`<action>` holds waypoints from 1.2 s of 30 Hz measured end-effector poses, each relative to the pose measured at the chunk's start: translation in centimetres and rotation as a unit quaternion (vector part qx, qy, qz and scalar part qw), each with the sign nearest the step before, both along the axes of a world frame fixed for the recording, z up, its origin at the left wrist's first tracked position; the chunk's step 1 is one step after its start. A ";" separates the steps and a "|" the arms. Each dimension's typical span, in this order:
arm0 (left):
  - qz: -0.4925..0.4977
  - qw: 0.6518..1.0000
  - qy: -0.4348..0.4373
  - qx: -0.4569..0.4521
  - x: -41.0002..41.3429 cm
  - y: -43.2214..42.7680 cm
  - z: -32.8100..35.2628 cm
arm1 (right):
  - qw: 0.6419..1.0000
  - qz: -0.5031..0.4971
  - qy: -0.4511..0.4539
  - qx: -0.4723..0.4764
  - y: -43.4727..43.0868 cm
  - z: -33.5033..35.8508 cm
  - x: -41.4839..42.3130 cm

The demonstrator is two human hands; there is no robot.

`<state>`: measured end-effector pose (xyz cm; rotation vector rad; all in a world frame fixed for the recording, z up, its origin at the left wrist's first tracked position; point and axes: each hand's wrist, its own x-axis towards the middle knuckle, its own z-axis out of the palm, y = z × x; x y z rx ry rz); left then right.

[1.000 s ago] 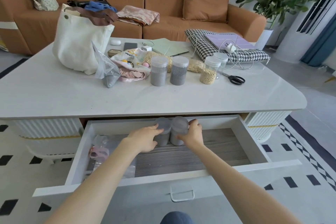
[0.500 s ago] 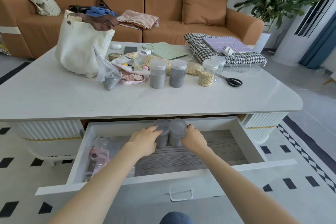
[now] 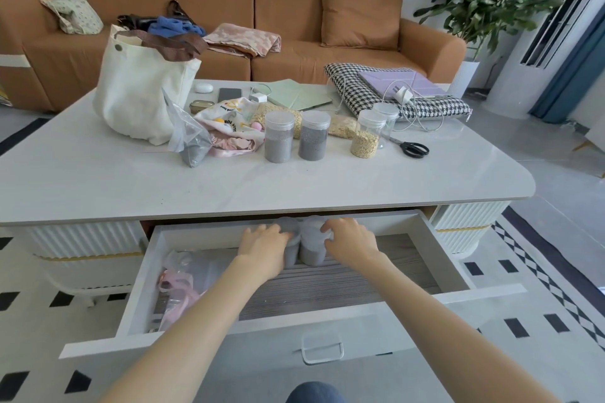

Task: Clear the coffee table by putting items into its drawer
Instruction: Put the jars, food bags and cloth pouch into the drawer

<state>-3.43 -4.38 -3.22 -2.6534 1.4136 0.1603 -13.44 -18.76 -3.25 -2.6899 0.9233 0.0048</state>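
Drawer (image 3: 440,252) under the bench (image 3: 98,180) stands open; at its far middle, left grip (image 3: 265,245) clasps the left jar (image 3: 292,254), right grip (image 3: 350,244) clasps the right jar (image 3: 312,247), the jars touching.

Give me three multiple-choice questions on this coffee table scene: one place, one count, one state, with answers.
1. The black-handled steel scissors lie: A in the drawer; B on the white table top; C in the right hand.
2. Clear lidded jars of grey granules standing on the table top: A one; B two; C four.
3. The white drawer is: A shut; B lifted out; C pulled open.
Answers: 1 B, beside the clear jar of tan grains. 2 B, the left grey table jar and right grey table jar stand together. 3 C, inside it the left hand grips the left drawer jar, the right hand the right drawer jar.
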 end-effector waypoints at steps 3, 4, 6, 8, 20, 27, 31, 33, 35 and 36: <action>0.001 0.996 -0.004 -0.086 -0.2 -0.4 1.9 | 0.998 -0.015 -0.053 0.014 -0.5 2.4 0.0; 0.009 0.992 0.003 -0.126 -0.1 -0.5 2.6 | 0.996 -0.029 -0.086 0.021 -0.7 3.3 0.1; 0.029 0.977 0.021 -0.208 0.5 -0.3 4.1 | 0.987 -0.044 -0.150 0.031 -1.4 5.0 0.5; 0.049 0.962 0.031 -0.266 1.6 0.0 5.2 | 0.978 -0.048 -0.197 0.047 -2.2 6.2 1.6; 0.105 0.930 0.088 -0.342 6.8 0.7 6.1 | 0.928 -0.117 -0.321 0.151 -5.8 6.7 13.0; 0.115 0.939 0.098 -0.309 8.0 1.6 5.6 | 0.911 -0.152 -0.354 0.149 -7.0 6.4 16.7; 0.115 0.942 0.097 -0.301 7.9 2.0 5.5 | 0.931 -0.147 -0.324 0.079 -7.1 6.5 16.5; 0.114 0.943 0.087 -0.299 7.6 2.0 5.5 | 0.925 -0.148 -0.342 0.071 -6.5 6.5 15.9; 0.107 0.950 0.058 -0.287 7.0 1.8 5.5 | 0.913 -0.152 -0.369 0.085 -5.5 6.4 14.8; 0.101 0.954 0.042 -0.280 6.6 1.6 5.5 | 0.908 -0.150 -0.379 0.096 -5.0 6.3 14.2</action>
